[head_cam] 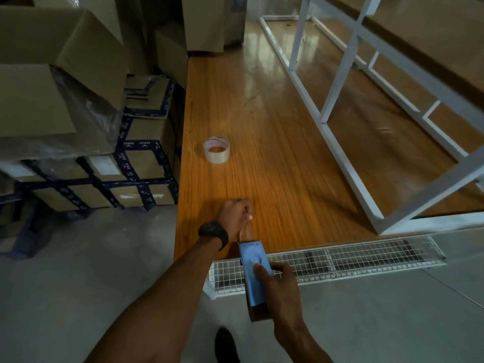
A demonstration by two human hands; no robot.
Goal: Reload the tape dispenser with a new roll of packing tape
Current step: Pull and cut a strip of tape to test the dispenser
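gripping the blue tape dispenser (252, 269), the right hand (284, 292) curls round its far side with the thumb laid across the top face; the fingers underneath are hidden by the body. the dispenser hangs in the air just off the near edge of the wooden table (275, 121), its front end pointing toward that edge. whether a roll sits inside cannot be made out, since only the top and a dark sliver of the rear show.

the left hand (235, 213), over the table's near edge, is closed with fingers curled, pinching a thin brownish strip of tape (245, 231) that runs back to the dispenser's front end; the pinch itself is turned away and blurred. a dark watch (213, 231) sits on that wrist.

a clear roll of tape (216, 150) lies flat on the table, near its left edge and well apart from both hands.

stacked cardboard boxes (141, 153) stand beside the table's left edge, cut off by the frame. a white metal frame (340, 82) stands on the table's right part. a wire mesh panel (340, 260) runs along below the near edge. a dark shoe (226, 344) shows on the floor, partly cut off.
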